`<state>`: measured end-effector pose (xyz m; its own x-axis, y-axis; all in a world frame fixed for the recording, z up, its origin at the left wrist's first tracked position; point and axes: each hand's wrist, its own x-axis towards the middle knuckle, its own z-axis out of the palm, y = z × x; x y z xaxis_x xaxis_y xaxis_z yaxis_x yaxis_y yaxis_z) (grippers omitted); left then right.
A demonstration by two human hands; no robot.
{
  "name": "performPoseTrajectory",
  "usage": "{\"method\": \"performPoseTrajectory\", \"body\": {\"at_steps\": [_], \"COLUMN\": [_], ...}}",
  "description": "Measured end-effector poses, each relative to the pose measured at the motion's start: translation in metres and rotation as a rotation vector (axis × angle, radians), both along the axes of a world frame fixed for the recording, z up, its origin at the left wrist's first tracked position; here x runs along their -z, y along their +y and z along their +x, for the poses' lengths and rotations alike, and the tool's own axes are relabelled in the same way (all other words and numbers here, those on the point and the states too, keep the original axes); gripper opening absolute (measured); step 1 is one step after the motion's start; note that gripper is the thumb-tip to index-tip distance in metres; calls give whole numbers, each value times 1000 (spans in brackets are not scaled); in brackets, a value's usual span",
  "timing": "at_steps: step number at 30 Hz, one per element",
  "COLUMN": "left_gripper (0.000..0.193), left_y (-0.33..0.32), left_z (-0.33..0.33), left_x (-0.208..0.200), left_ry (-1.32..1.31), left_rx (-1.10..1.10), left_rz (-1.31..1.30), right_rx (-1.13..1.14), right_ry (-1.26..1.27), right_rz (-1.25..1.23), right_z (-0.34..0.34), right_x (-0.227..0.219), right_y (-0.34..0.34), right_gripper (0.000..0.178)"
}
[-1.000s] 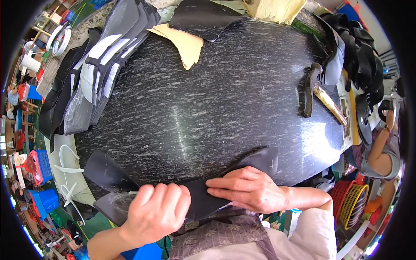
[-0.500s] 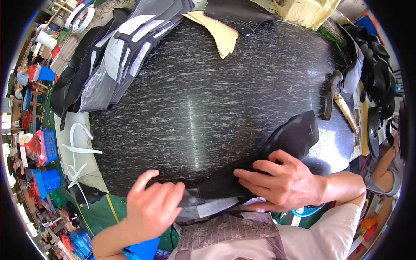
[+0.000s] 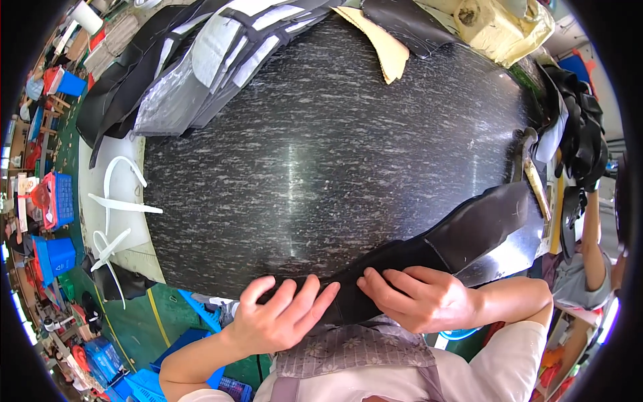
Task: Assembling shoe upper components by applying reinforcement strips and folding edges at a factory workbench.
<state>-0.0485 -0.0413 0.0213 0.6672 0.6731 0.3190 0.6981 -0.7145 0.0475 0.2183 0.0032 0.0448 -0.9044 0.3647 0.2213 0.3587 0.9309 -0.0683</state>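
Note:
A long black leather-like piece (image 3: 479, 220) lies slantwise across the near edge of the dark speckled table, with a seam across it and its wide end to the right. My left hand (image 3: 278, 315) is closed over the piece's left end, fingers curled on top. My right hand (image 3: 425, 301) grips its middle at the near side, with fingertips bent onto the black surface. Both thumbs are mostly hidden. The white patch on the piece is out of sight.
Stacked black and white cut pieces (image 3: 221, 53) cover the far left. A tan zigzag-edged scrap (image 3: 382, 41) and a yellow-wrapped bundle (image 3: 502, 30) lie at the back. A hammer (image 3: 536, 184) rests at the right edge, white strips (image 3: 124, 203) at the left. Another person's arm (image 3: 591, 224) shows far right.
My left hand has come down from above the table onto the piece's left end. The piece has shifted rightward, its white patch now hidden, and my right hand has moved slightly nearer me.

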Motion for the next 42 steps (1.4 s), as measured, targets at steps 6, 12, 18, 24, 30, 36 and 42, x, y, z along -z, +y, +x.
{"method": "performPoseTrajectory", "body": {"at_steps": [6, 12, 18, 24, 30, 36, 42], "left_gripper": [44, 34, 36, 38, 27, 46, 43], "left_y": [3, -10, -5, -6, -18, -30, -24], "left_z": [-1, -21, -26, -40, -67, -12, -11], "left_x": [7, 8, 17, 2, -11, -6, 2], "left_ry": [-299, -287, -542, -224, -32, -166, -178], "left_rx": [-176, -192, -98, -19, -144, -14, -32], "left_rz": [-275, -24, -267, -151, -85, -414, -309], "right_rx": [-36, -148, -168, -189, -166, -142, -41], "right_ry": [-33, 11, -6, -55, -125, -21, 71], "right_rz": [-168, -105, -162, -177, -91, -95, -51], "right_z": [-23, -22, -37, -38, -47, -25, 24], "right_x": [0, 0, -4, 4, 0, 2, 0], "right_y": [7, 5, 7, 2, 3, -1, 3], "right_gripper": [19, 17, 17, 27, 48, 36, 16]}}
